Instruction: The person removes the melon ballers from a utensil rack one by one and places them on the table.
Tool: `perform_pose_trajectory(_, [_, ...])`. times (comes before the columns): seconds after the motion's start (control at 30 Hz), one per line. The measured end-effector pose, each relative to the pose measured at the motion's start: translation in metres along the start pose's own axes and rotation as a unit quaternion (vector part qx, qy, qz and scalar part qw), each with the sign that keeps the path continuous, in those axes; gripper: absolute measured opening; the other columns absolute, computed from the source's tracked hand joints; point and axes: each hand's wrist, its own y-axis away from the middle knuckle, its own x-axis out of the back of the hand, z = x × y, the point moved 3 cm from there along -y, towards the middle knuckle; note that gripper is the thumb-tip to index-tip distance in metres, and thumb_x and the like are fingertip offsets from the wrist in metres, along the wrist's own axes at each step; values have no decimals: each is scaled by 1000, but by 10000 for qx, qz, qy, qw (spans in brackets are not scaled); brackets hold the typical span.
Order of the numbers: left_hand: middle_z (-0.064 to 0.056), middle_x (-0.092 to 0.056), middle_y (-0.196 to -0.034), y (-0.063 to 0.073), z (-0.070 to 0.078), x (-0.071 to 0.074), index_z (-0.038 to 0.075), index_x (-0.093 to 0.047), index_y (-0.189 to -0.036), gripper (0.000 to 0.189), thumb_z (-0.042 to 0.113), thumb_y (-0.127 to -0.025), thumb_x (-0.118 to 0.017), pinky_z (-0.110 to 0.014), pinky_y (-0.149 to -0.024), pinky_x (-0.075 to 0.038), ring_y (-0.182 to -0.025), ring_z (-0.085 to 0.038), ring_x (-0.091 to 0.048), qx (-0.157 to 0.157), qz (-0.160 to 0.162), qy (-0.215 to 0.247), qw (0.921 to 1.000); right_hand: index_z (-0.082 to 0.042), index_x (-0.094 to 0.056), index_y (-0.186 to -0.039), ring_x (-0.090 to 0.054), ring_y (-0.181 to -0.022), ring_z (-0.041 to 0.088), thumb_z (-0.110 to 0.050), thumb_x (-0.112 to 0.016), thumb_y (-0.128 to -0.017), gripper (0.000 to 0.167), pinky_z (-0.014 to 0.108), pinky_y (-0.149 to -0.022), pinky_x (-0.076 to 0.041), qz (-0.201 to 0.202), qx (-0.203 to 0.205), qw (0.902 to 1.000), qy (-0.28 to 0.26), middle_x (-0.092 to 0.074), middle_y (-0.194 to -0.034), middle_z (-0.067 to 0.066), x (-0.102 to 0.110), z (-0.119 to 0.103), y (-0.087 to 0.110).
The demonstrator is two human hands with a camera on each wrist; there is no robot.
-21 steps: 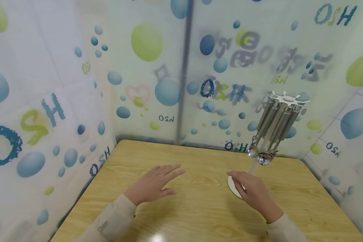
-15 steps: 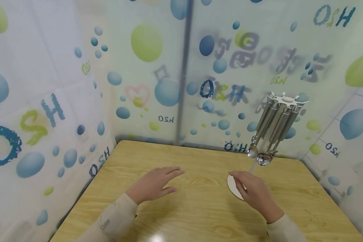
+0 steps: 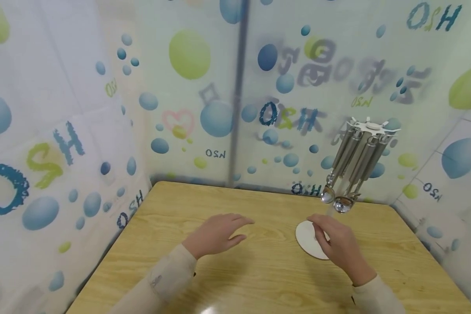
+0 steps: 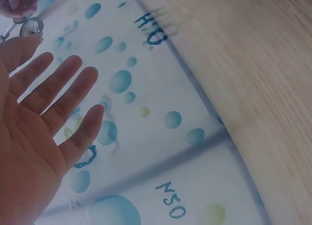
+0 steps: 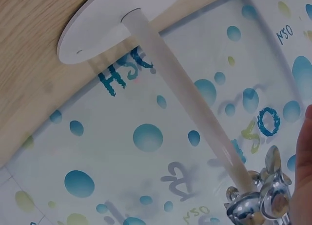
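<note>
White stand (image 3: 373,127) hung with shiny metal utensils (image 3: 363,161)
It stands upright at the head view's three o'clock, utensil bowls (image 3: 343,204) hanging down.

Hanging utensils (image 3: 363,161): metal, bowls (image 3: 343,204) mirror-glossy. Stand base (image 3: 308,242): smooth, plastic-looking. Tabletop (image 3: 259,279): wood-grained, lightly glossy; sleeves (image 3: 168,272), matt cloth.

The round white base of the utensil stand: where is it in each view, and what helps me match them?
Head: right of centre, the base partly covered by the right hand.
Left wrist: not in it.
Right wrist: top left, cut by the top edge, its pole slanting down to the right.
Shared landmark: the shiny metal utensils, upper left in left wrist, lower right in right wrist.
</note>
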Motion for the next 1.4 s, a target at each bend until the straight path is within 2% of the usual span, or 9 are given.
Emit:
perform_pose_trajectory(0.17, [2, -67, -131, -10, 6, -1, 18, -58, -142, 41, 30, -103, -63, -34, -91, -56, -110, -14, -67, -115, -85, 53, 9999, -1, -72, -110, -72, -86, 23, -31, -40, -110, 43, 36, -64, -54, 62, -130, 9998, 126, -74, -102, 11, 7, 3, 2])
perform_pose_trajectory(0.43, [4, -68, -129, -26, 9, 0, 18, -58, -142, 40, 29, -104, -61, -33, -90, -56, -106, -13, -68, -118, -179, 178, 9996, 2, -72, -105, -69, -74, 24, -28, -42, -109, 43, 38, -58, -53, 579, 36, 9977, 361, -74, -93, 11, 23, 10, -1])
perform_pose_trajectory(0.63, [1, -64, -134, -39, 10, 6, 17, -58, -141, 40, 28, -103, -62, -34, -97, -53, -118, -15, -63, -285, 63, 239, 9993, 2, -73, -102, -70, -74, 27, -27, -43, -109, 43, 41, -57, -53, 1035, 180, 9930, 531, -74, -92, 13, 35, 17, -6])
perform_pose_trajectory(0.93, [0, -63, -132, -59, 12, 20, 15, -60, -139, 39, 22, -102, -65, -33, -94, -54, -117, -15, -62, -560, 430, 324, 9970, 3, -74, -100, -68, -67, 26, -25, -44, -107, 42, 41, -54, -51, 1164, 150, 9902, 755, -74, -89, 14, 54, 23, -13])
perform_pose_trajectory(1.07, [-1, -63, -134, -66, 15, 25, 14, -58, -140, 40, 22, -101, -65, -32, -98, -52, -119, -15, -61, -665, 487, 320, 9961, 3, -73, -100, -67, -66, 26, -24, -44, -107, 41, 40, -54, -50, 1228, 148, 9887, 850, -73, -88, 14, 63, 26, -16])
perform_pose_trajectory(1.23, [-1, -62, -136, -73, 20, 30, 12, -58, -141, 41, 22, -101, -64, -32, -101, -50, -123, -15, -60, -725, 537, 301, 9955, 5, -73, -99, -65, -64, 26, -25, -43, -107, 43, 38, -56, -49, 1311, 103, 9873, 892, -73, -86, 15, 72, 30, -20])
perform_pose_trajectory(1.4, [-1, -63, -134, -80, 24, 32, 12, -58, -140, 41, 21, -101, -65, -31, -99, -51, -121, -16, -60, -768, 636, 282, 9946, 6, -73, -100, -66, -65, 27, -28, -43, -108, 47, 28, -55, -48, 1401, -112, 9872, 748, -74, -86, 15, 81, 34, -22])
